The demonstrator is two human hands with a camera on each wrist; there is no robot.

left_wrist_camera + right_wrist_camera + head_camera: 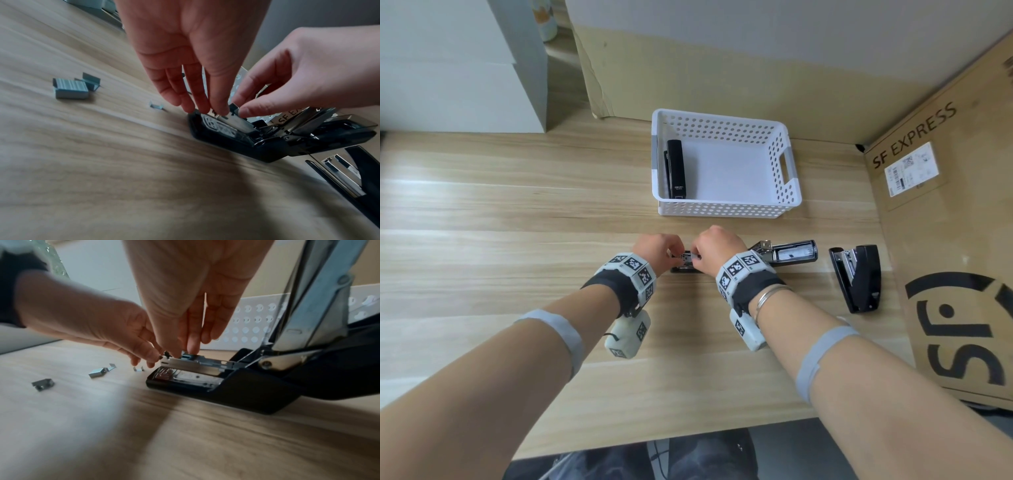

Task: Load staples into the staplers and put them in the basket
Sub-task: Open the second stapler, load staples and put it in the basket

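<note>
A black stapler lies flipped open on the table, its metal magazine bare above the base. My left hand pinches the magazine's front tip, fingers pointing down. My right hand pinches a short strip of staples sitting in the magazine channel. A white perforated basket stands just beyond, with one closed black stapler along its left wall. Another black stapler lies to the right.
Loose staple pieces lie on the wooden table left of the open stapler, and a tiny one lies near its nose. A large cardboard box walls the right side, and cardboard stands behind the basket.
</note>
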